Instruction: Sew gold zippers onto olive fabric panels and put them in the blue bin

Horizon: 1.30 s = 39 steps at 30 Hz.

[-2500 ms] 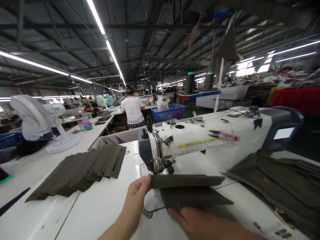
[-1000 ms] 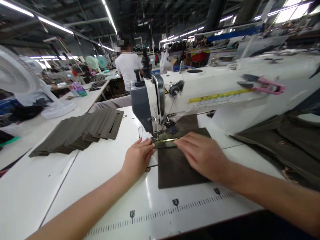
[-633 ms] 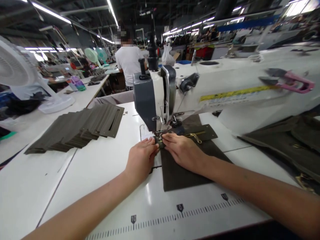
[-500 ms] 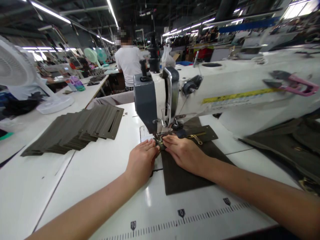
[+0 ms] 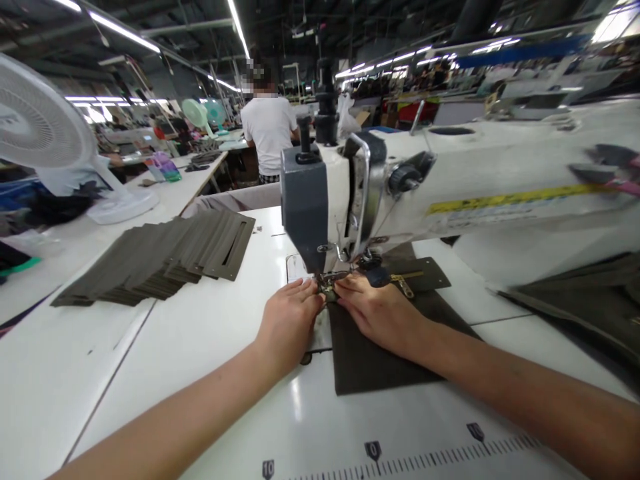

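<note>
A dark olive fabric panel [image 5: 375, 353] lies on the sewing table under the head of a white industrial sewing machine [image 5: 360, 180]. A zipper with a brass slider [image 5: 403, 283] runs across its top, and the zipper's metal end [image 5: 328, 288] sits at the presser foot. My left hand [image 5: 291, 327] and my right hand [image 5: 377, 313] meet there, their fingertips gripping that end from either side. The needle area is mostly hidden by the machine and my fingers.
A stack of slotted olive panels [image 5: 150, 257] overlaps on the white table to the left. A pile of olive fabric [image 5: 575, 313] lies at the right. A pedestal fan [image 5: 40, 120] stands at the left, and a co-worker in a white shirt [image 5: 269, 133] sits beyond the machine.
My hands have moved from flattening the panel to pinching the zipper end at the presser foot. The panel now lies under the machine head, and my view has shifted slightly.
</note>
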Each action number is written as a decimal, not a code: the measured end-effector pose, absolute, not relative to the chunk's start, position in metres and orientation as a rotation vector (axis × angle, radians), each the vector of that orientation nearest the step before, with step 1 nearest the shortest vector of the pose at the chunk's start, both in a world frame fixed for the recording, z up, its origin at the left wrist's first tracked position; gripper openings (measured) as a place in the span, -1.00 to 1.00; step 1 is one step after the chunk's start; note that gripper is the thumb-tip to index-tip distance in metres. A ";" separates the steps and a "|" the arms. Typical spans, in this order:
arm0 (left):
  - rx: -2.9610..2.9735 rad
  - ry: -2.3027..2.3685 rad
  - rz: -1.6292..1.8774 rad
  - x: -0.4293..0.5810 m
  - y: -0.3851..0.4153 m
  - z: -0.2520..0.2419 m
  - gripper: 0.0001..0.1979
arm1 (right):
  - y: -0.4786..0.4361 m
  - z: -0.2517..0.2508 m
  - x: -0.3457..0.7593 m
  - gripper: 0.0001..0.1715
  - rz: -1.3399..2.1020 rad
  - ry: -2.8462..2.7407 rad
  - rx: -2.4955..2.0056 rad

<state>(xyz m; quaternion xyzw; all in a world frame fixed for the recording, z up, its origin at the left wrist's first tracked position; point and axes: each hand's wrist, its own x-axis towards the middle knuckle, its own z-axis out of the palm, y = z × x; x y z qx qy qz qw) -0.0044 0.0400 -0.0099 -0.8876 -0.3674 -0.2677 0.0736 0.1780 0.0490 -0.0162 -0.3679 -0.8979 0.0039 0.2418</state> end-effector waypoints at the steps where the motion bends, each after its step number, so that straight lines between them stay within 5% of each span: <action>1: -2.669 -1.104 -0.802 -0.004 0.040 -0.010 -0.83 | 0.049 -0.016 0.178 -0.76 0.027 -2.453 -1.011; 36: -2.644 -1.199 -0.880 -0.009 0.040 -0.012 -0.81 | 0.051 -0.017 0.175 -0.77 0.017 -2.350 -1.084; 39: -2.620 -1.396 -0.755 -0.014 0.035 -0.010 -0.78 | 0.047 -0.016 0.176 -0.53 -0.107 -2.327 -1.333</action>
